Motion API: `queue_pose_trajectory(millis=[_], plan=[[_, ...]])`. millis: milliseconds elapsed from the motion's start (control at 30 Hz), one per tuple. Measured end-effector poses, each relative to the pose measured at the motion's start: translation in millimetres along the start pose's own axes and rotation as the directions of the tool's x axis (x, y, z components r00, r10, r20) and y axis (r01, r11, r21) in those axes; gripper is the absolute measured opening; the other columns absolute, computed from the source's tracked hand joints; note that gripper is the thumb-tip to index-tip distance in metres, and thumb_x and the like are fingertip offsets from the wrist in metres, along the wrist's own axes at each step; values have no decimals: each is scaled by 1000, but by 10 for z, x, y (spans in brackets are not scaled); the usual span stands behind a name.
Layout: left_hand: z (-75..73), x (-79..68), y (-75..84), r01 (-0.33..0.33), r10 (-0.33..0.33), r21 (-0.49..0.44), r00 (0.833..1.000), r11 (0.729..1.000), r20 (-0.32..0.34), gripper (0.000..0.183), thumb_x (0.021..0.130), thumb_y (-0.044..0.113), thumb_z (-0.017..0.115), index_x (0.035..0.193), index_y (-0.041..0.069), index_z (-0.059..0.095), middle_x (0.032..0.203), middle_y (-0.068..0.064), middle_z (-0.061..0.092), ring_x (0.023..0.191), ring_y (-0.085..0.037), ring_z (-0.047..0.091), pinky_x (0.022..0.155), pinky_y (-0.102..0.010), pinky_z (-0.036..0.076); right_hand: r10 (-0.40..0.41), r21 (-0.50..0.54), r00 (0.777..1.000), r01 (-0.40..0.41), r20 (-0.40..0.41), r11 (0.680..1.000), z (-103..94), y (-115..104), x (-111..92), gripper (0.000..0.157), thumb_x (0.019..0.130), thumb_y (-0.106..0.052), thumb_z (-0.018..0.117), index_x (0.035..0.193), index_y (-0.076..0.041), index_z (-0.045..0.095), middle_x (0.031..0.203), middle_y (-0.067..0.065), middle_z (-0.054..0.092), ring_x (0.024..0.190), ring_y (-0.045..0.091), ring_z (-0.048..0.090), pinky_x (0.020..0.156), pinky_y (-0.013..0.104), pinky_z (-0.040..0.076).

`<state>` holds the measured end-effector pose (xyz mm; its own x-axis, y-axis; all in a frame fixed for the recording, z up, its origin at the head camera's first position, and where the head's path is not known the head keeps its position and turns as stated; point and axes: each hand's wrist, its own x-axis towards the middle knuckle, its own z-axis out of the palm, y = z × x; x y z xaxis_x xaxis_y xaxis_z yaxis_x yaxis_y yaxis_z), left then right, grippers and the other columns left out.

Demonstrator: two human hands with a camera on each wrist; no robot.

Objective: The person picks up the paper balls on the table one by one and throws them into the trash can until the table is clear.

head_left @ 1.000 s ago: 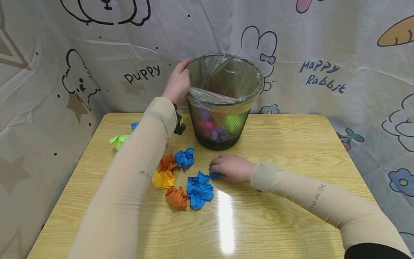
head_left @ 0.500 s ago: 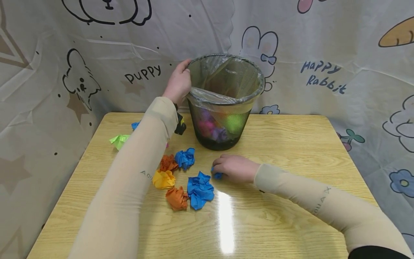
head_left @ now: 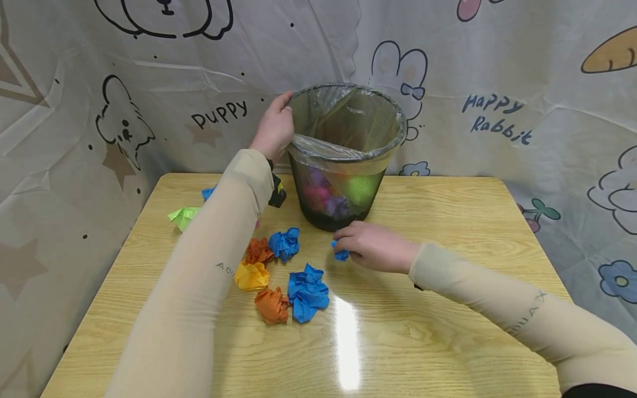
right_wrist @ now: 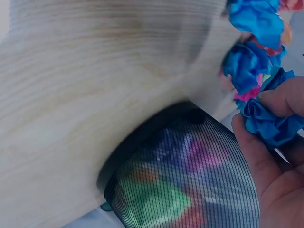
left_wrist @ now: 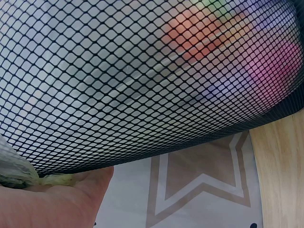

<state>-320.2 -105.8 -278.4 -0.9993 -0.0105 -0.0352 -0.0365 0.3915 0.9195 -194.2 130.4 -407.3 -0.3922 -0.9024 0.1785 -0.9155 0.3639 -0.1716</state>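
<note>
My left hand (head_left: 275, 128) grips the left rim of a black mesh wastebasket (head_left: 338, 216) lined with a clear plastic bag. Through the mesh, pink, purple, green and orange crumpled paper shows near the bottom. In front of the basket, my right hand (head_left: 375, 246) pinches a crumpled blue paper ball (right_wrist: 270, 124) between thumb and fingers. The head view shows only part of that ball, as the fingers cover it. To its left lie a larger blue paper ball (head_left: 308, 293), another blue one (head_left: 285, 244), a yellow one (head_left: 251, 275) and two orange ones (head_left: 272, 305).
A light green paper ball (head_left: 183, 218) and a partly hidden blue one (head_left: 207, 193) lie at the table's far left, by my left forearm. The wooden table (head_left: 423, 342) ends in front of a printed cloth backdrop (head_left: 497, 83).
My right hand has lifted the small blue paper ball away from the larger one and moved it right and toward the basket. The left hand stays on the rim.
</note>
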Motion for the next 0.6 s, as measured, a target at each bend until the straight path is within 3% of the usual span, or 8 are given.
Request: queue_pose_trajectory(millis=[300, 433, 600], plan=[[0, -5, 2, 12, -12, -9, 1000, 1000, 7, 51, 114, 25, 22, 165, 29, 22, 170, 12, 14, 151, -5, 16, 113, -25, 26, -41, -9, 997, 40, -64, 999, -223, -41, -68, 29, 88, 6, 71, 113, -7, 75, 122, 10, 71, 112, 27, 65, 94, 38, 54], [1, -3, 1, 13, -13, -14, 1000, 1000, 4, 51, 114, 25, 22, 165, 29, 22, 169, 12, 15, 152, -5, 14, 117, -23, 21, -44, -9, 995, 43, -91, 999, -345, -87, -74, 30, 87, 7, 72, 113, -7, 76, 123, 11, 71, 112, 27, 65, 92, 38, 55], [2, -2, -3, 16, -16, -14, 1000, 1000, 7, 51, 114, 26, 22, 165, 30, 22, 169, 13, 14, 151, -4, 15, 113, -26, 26, -45, 13, 992, 47, -121, 999, -526, -139, -76, 32, 87, 7, 72, 116, -6, 75, 128, 11, 69, 115, 28, 64, 93, 40, 55]])
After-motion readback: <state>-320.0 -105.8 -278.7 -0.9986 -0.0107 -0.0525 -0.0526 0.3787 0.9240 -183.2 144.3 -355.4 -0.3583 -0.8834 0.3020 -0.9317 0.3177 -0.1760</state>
